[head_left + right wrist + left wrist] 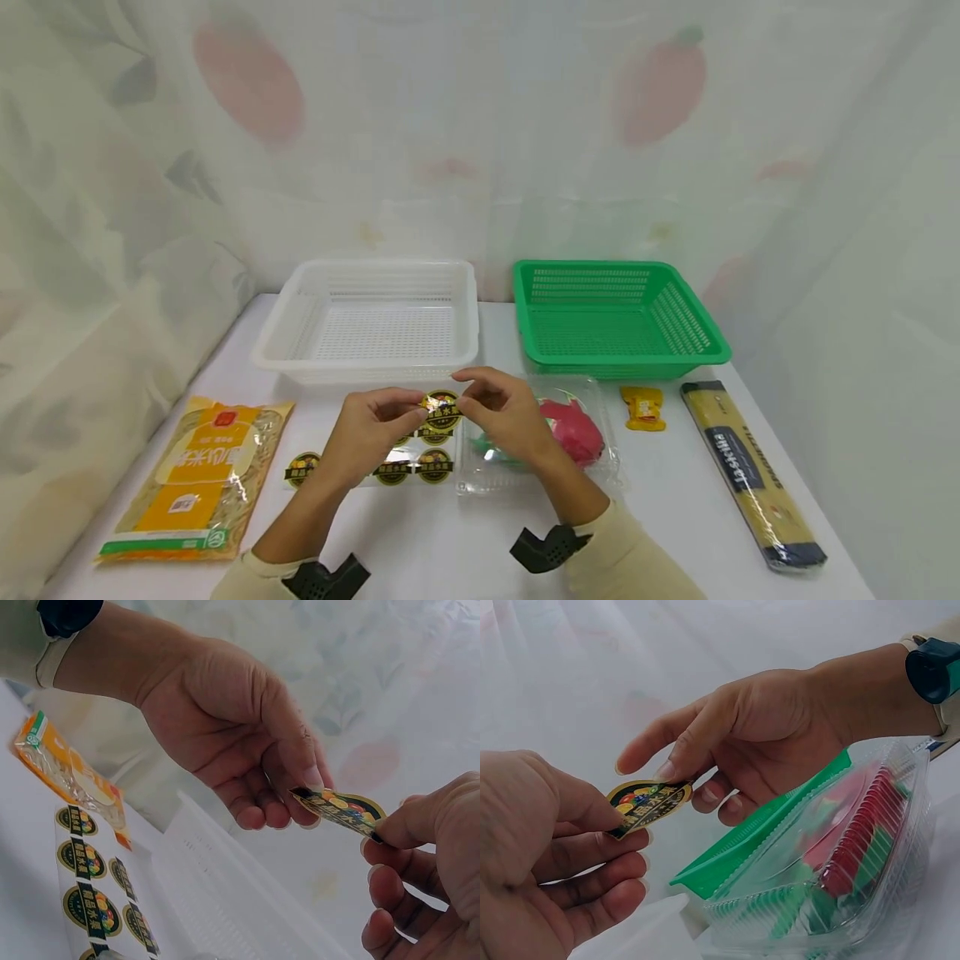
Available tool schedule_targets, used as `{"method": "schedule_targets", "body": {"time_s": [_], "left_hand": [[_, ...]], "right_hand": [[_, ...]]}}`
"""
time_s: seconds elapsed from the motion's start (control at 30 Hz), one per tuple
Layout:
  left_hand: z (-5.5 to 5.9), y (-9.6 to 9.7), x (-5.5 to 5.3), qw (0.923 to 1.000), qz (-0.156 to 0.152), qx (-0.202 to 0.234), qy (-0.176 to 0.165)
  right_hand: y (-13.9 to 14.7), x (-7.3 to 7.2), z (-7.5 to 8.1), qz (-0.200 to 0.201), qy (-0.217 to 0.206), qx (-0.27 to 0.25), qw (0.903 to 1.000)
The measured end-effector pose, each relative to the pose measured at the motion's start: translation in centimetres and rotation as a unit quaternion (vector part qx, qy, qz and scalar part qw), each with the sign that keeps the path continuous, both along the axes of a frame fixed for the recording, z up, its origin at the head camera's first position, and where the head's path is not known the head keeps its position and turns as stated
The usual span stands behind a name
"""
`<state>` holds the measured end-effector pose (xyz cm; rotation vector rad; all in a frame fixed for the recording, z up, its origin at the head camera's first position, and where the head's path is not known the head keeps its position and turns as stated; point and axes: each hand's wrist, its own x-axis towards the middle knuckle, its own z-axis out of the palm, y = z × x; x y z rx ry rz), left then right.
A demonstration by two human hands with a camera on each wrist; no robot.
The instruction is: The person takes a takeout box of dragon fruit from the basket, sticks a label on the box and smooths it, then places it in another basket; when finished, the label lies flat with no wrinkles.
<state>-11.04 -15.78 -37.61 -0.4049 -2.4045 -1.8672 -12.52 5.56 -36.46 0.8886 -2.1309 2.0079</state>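
Observation:
Thumb and fingertips of my left hand pinch one edge of a round black-and-gold fruit sticker. My right hand pinches its opposite edge, so the sticker is held up between both hands. In the right wrist view its face shows colourful fruit and lettering. Below and behind the left hand lies a sheet of matching stickers, partly hidden by that hand in the head view. Under the right forearm sits a clear plastic clamshell box, lid down, with a pink dragon fruit inside.
A white basket and a green basket stand at the back. On the left lies a bag of noodles. To the right are a small yellow packet and a long spaghetti pack. Curtains enclose the table.

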Motion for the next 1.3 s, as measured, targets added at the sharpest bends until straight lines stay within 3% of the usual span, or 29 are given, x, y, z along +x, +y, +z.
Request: {"method": "schedule_targets", "body": {"time_s": [0.23,0.87,1.1,1.3], "left_hand": [[0.0,1.1,-0.6,0.9999,-0.008,-0.01,0.007],[-0.2,3.2,-1.1,0.9991,-0.033,0.025,0.004],[-0.3,4.5,-1.2,0.999,-0.035,0.027,0.011],[-0.8,5.5,-1.7,0.9984,-0.04,0.036,0.015]], "right_hand": [[0.8,-0.1,-0.3,-0.016,0.02,-0.003,0.9997],[2.9,0.2,-0.6,-0.043,-0.01,-0.007,0.999],[4.5,-0.8,-3.3,-0.063,-0.015,-0.003,0.9979],[5.6,-0.9,-3.8,-0.047,-0.012,-0.027,0.9985]]}}
